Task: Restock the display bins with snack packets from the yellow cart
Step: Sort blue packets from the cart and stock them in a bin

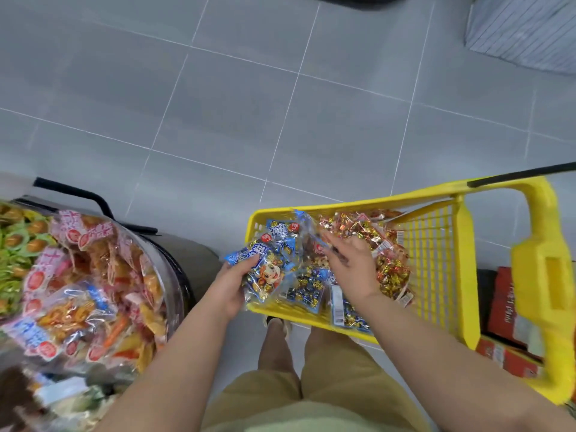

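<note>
Fingers of left hand gripped blue packets, right hand splayed over cart pile; slick stack could slip out.

yellow cart, blue packets, grey tiled floor.

A shop: a yellow cart at right, a display bin of packaged snacks at lower left, grey tiled floor.
</note>
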Tool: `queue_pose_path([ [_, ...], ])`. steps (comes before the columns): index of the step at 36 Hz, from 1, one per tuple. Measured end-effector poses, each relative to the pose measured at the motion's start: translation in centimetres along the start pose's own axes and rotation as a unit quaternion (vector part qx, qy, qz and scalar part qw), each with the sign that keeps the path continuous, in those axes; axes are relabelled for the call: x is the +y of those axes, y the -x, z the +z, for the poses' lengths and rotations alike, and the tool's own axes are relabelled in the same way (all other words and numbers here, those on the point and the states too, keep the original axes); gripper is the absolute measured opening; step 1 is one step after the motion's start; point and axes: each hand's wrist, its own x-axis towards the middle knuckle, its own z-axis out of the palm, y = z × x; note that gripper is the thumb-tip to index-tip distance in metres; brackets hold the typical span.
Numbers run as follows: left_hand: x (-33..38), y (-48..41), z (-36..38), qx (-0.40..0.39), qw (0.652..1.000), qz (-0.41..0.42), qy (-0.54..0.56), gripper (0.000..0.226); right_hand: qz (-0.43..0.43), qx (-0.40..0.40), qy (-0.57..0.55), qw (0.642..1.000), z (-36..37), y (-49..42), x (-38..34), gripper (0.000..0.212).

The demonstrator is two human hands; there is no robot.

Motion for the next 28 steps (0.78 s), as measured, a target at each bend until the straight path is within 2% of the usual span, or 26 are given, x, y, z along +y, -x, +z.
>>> queue_pose_path([
  [2, 0.6, 0.4, 0.6, -0.023, 1.0, 0.003, -0.003, 0.065, -0.081, -0.007, 0.024, 0.996, -0.3, 0.6, -1.0, 0.053],
  [5, 1.4, 0.7, 1.0, -0.062, 0.998, -0.004, 0.01, 0.055, -0.162, -0.06, 0.038, 0.984, -0.1, 1.1, -2.1, 0.056],
  [10, 2.3, 1.2, 1.2, -0.121, 0.992, 0.024, 0.011, 0.046, -0.233, -0.112, 0.056, 0.964, -0.3, 1.0, -2.8, 0.049],
  [14, 2.8, 2.0, 1.4, -0.1, 0.991, 0.077, -0.047, 0.055, -0.287, -0.165, 0.094, 0.939, -0.3, 0.8, -4.0, 0.059],
  [16, 2.9, 2.4, 1.2, -0.088, 0.989, 0.102, -0.058, 0.056, -0.247, -0.214, 0.053, 0.944, -0.3, 1.0, -4.7, 0.061],
  [18, 3.1, 2.9, 0.7, -0.072, 0.988, 0.119, -0.073, 0.049, -0.157, -0.263, -0.015, 0.952, -0.4, 1.4, -5.7, 0.059],
  [19, 3.2, 3.2, 0.3, -0.064, 0.986, 0.128, -0.085, 0.043, -0.117, -0.269, -0.041, 0.955, -0.3, 1.5, -6.4, 0.056],
  [22, 3.1, 4.3, -0.8, -0.063, 0.979, 0.144, -0.13, 0.033, -0.032, -0.213, -0.093, 0.972, 0.4, 1.7, -8.6, 0.057],
  [25, 2.9, 5.7, -2.2, -0.072, 0.975, 0.152, -0.144, 0.023, 0.047, -0.225, -0.092, 0.969, 1.5, 1.6, -11.0, 0.081],
  [28, 2.4, 7.1, -3.9, -0.049, 0.98, 0.17, -0.091, 0.037, 0.083, -0.26, -0.129, 0.953, 2.7, 1.7, -13.1, 0.096],
])
